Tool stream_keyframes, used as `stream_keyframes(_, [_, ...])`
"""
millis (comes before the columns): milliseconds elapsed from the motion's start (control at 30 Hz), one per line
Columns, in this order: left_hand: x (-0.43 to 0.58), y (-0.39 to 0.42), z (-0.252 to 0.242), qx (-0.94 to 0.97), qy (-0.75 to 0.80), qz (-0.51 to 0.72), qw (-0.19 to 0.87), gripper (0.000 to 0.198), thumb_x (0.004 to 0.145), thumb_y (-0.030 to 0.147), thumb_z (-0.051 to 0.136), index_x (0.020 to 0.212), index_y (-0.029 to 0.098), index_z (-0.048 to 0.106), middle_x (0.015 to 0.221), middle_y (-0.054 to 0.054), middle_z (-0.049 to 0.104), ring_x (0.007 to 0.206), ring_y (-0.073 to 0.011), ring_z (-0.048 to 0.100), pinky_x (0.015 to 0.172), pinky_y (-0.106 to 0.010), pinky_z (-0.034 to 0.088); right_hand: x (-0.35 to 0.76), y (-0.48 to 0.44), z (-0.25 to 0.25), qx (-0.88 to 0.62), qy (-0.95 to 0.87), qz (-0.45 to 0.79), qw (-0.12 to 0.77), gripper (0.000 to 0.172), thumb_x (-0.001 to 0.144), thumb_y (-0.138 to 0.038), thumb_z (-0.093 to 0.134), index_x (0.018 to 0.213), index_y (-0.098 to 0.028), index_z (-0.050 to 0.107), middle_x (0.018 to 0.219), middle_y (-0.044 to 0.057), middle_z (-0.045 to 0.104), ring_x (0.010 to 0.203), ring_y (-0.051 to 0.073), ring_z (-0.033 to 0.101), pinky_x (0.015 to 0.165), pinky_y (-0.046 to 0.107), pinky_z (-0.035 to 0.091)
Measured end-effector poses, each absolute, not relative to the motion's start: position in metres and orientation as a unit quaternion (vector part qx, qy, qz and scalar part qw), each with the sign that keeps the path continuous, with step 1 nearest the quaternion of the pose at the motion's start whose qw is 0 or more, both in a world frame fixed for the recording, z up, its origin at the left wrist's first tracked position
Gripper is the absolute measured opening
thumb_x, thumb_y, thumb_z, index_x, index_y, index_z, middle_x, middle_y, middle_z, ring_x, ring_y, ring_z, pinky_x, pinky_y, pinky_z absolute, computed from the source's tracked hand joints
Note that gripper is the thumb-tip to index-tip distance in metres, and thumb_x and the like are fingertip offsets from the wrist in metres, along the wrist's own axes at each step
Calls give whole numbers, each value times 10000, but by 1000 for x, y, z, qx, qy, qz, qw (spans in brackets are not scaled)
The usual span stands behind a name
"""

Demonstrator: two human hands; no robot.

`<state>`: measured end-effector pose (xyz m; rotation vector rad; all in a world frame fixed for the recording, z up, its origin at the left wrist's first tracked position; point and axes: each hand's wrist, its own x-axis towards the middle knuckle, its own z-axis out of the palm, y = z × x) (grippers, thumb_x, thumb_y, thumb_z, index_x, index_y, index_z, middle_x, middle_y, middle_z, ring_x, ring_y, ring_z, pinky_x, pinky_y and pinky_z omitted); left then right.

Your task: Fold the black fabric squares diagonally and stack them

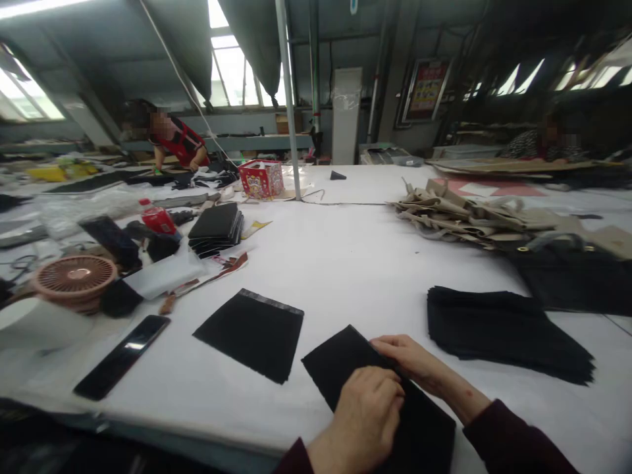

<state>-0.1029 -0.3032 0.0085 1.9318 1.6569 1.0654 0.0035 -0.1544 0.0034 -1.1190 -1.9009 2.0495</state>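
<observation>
My left hand point(368, 415) and my right hand point(412, 362) both grip the edge of a black fabric panel point(409, 411) lying on the white table point(345, 276). The fingers of both hands press and pinch the cloth close together near its middle. To the left lies a flat black fabric piece point(251, 334) with a grey strip along its far edge. To the right lies a stack of black fabric panels point(503, 332), out of reach of my fingers.
A black smartphone point(121, 357) lies near the left table edge. Beyond it are a round pink fan point(75, 282), a stack of black pieces point(216, 227), a red bottle point(158, 217), and a red printed box point(261, 179). Tan strips point(459, 214) and a black bag point(567, 280) lie right. A co-worker point(180, 141) works far left.
</observation>
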Motion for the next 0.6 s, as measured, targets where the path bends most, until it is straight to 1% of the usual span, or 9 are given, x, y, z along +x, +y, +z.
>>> stream_keyframes(100, [-134, -296, 6, 699, 642, 285, 130, 297, 868, 126, 501, 1141, 220, 573, 1237, -66, 604, 1132, -248, 543, 1008, -418, 421, 13, -147, -1, -384, -662, 643, 24, 415, 811, -499, 627, 1003, -137, 691, 772, 27, 683, 632, 126, 582, 531, 217, 384])
stream_keyframes(167, [-154, -291, 5, 708, 662, 223, 105, 359, 858, 121, 515, 1203, 214, 550, 1276, -77, 576, 1154, -262, 525, 1001, -429, 422, 9, -146, -5, -396, -734, 550, 45, 358, 829, -417, 597, 1026, -134, 693, 767, 30, 693, 640, 137, 595, 563, 231, 410])
stream_keyframes(267, [-169, -282, 5, 731, 660, 153, 84, 358, 867, 143, 535, 1216, 220, 542, 1248, -73, 583, 1116, -259, 537, 964, -413, 436, -7, -151, -12, -398, -812, 414, 99, 223, 816, -290, 577, 929, -152, 711, 763, 39, 696, 706, 171, 618, 667, 269, 444])
stream_keyframes(333, [-172, -275, 4, 744, 652, 123, 74, 306, 878, 156, 536, 1176, 216, 560, 1203, -69, 597, 1070, -251, 551, 935, -398, 444, -20, -159, -17, -412, -822, 372, 125, 170, 810, -221, 556, 881, -179, 705, 787, 43, 692, 770, 193, 624, 729, 290, 441])
stream_keyframes(467, [-178, -262, 2, 759, 643, 90, 52, 230, 905, 177, 511, 1123, 190, 585, 1145, -79, 609, 1032, -248, 555, 911, -395, 444, -44, -175, -28, -442, -831, 293, 166, 239, 840, -126, 471, 943, -204, 673, 933, 74, 677, 913, 226, 616, 833, 321, 430])
stream_keyframes(533, [-183, -257, 0, 757, 649, 74, 34, 210, 910, 186, 504, 1100, 173, 593, 1111, -84, 614, 998, -255, 558, 884, -407, 449, -54, -176, -32, -452, -835, 258, 179, 256, 858, -112, 446, 972, -198, 659, 948, 89, 661, 919, 237, 608, 848, 336, 429])
stream_keyframes(600, [-189, -255, -2, 750, 659, 56, 14, 187, 914, 192, 494, 1063, 161, 603, 1068, -90, 616, 963, -261, 558, 854, -416, 451, -60, -174, -34, -458, -837, 233, 186, 255, 870, -111, 437, 980, -190, 652, 918, 93, 647, 900, 245, 603, 842, 348, 432])
